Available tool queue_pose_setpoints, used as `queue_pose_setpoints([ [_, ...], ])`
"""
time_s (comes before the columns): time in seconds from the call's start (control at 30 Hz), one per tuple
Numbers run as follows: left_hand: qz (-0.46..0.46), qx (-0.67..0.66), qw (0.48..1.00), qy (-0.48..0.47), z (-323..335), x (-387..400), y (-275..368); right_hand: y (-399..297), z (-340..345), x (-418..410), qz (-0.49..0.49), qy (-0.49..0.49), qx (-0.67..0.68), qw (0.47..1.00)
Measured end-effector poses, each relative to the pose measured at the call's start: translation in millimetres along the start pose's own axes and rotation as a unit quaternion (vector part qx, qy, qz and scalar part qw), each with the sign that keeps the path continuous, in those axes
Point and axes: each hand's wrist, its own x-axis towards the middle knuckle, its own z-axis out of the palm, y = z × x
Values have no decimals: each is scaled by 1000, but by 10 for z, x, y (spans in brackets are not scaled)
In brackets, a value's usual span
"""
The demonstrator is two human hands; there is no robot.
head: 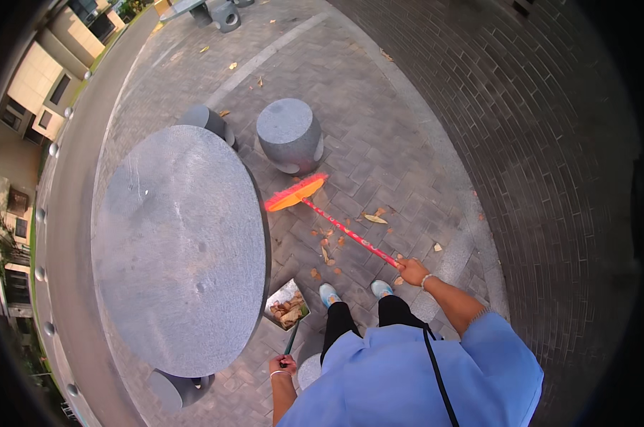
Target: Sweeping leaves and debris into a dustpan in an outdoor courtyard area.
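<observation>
My right hand (411,271) grips the end of a red patterned handle on a broom (348,230). Its orange head with red bristles lies between the round stone table and a drum-shaped stone stool. Closed around the dark handle of a dustpan (274,300) is my left hand (283,365), low beside the table. Dry brown leaves (287,312) fill much of the pan. More fallen leaves (326,251) are scattered over the paving ahead of my shoes, and a larger yellowish leaf (375,219) rests to their right.
The stone table (183,251) takes up the left side. One stone stool (290,133) stands beyond the broom head, another (201,120) behind the table, and another (175,389) at its near end. Part of a stool (308,371) shows by my left leg. A brick wall (519,133) rises at right.
</observation>
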Motion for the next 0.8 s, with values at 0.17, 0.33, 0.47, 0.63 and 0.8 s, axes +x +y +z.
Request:
queue_pose_setpoints([
  [0.17,3,4,1000,8,-236,-146,-414,-397,323,1105,15,-72,92,993],
  [0.33,-3,-29,1000,3,-271,-312,-740,-564,-230,767,-49,-197,29,979],
  [0.47,52,-58,997,17,-41,-467,-993,-115,-339,685,-70,-230,-26,970],
  [0.63,63,-100,992,-40,-153,-521,-1107,302,-326,606,-73,-176,-123,974],
  [0.8,49,-120,989,-63,-149,-583,-1171,720,-849,259,6,-178,-165,970],
])
